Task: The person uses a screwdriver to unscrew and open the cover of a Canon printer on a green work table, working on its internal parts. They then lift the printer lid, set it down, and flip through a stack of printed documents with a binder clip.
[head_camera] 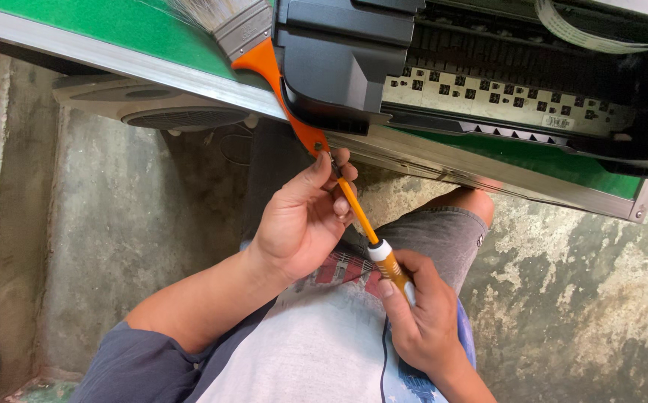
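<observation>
I saw my right hand [424, 317] clenched round the screwdriver [374, 242] handle, shaft angled up toward the table [152, 63] edge. My left hand [305, 216] pinched the tip, fingers curled, just below the brush [264, 60] handle's orange end. The brush lay under the printer [443, 67], overhanging the edge. Open room lay below, above my lap.

Soft even daylight, sharp focus, faint shadows
</observation>
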